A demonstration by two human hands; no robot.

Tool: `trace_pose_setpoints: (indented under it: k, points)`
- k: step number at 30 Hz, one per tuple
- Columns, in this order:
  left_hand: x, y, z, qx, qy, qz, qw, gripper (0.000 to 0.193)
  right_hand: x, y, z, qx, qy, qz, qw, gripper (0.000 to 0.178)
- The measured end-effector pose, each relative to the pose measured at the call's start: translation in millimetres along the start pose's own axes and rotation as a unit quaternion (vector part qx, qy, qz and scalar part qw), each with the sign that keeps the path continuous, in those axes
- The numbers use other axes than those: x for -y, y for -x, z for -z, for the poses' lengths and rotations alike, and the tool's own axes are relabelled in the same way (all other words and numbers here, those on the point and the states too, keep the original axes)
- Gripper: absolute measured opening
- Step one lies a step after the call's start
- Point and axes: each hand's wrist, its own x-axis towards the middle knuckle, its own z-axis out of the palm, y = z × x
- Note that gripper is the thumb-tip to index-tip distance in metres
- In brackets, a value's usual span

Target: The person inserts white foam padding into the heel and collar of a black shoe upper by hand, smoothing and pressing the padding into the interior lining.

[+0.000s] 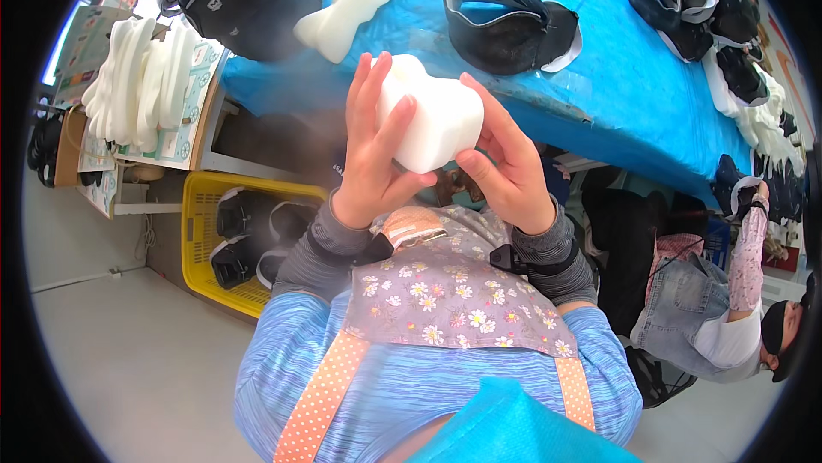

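Note:
I hold a thick white foam-like piece (445, 120) up in front of my chest, at the near edge of the blue-covered table. It has rounded corners and a notched top edge. Against its left side rest the fingers and thumb of my left hand (370, 150). My right hand (516, 167) grips the opposite side, thumb low and fingers higher up. Just beyond it on the table lies a long, wavy-edged white piece (360, 5). To the right of that sits a black shoe upper (505, 22) with a grey lining.
A black bag-like bundle (235, 0) stands at the far left of the table (616, 95). White pieces (141, 77) are stacked on the left-hand stand. A yellow crate (193, 232) holds black shoes. More shoes (676, 0) lie far right, where a co-worker (693, 317) handles one.

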Motion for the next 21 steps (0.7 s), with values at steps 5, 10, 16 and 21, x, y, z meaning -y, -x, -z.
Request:
trace_pose_setpoints:
  k: [5,10,16,21]
  points:
    - [-4,0,1,0.007,0.0,0.008,1.0,0.072,1,3,-1,0.004,0.035,0.002,0.999,0.064]
    - [3,0,-7,0.002,0.012,0.008,1.0,0.073,-1,-2,7,0.009,0.031,0.009,0.999,0.062]
    - [2,3,-7,0.007,0.026,0.015,1.0,0.072,-2,1,7,-0.001,-0.001,-0.009,1.0,0.061]
    - [4,2,-9,0.013,0.038,0.014,0.999,0.073,-2,1,9,-0.002,0.016,-0.007,1.0,0.06]
